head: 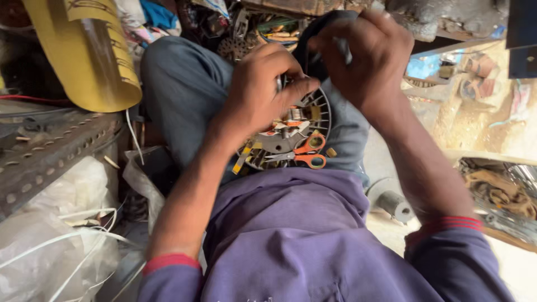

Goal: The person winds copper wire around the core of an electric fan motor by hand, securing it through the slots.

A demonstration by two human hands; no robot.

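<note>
Left hand [260, 92] curled tight on slotted round motor core [296, 131], lying in lap. Right hand [366, 59] pinched shut on dark strip [319, 42] at 12 o'clock. Orange scissors [305, 154] laid at core's 6 o'clock.

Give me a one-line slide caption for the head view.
Both hands, left hand and right hand, work on a round slotted motor stator on the lap, orange-handled scissors lying on it.
</note>
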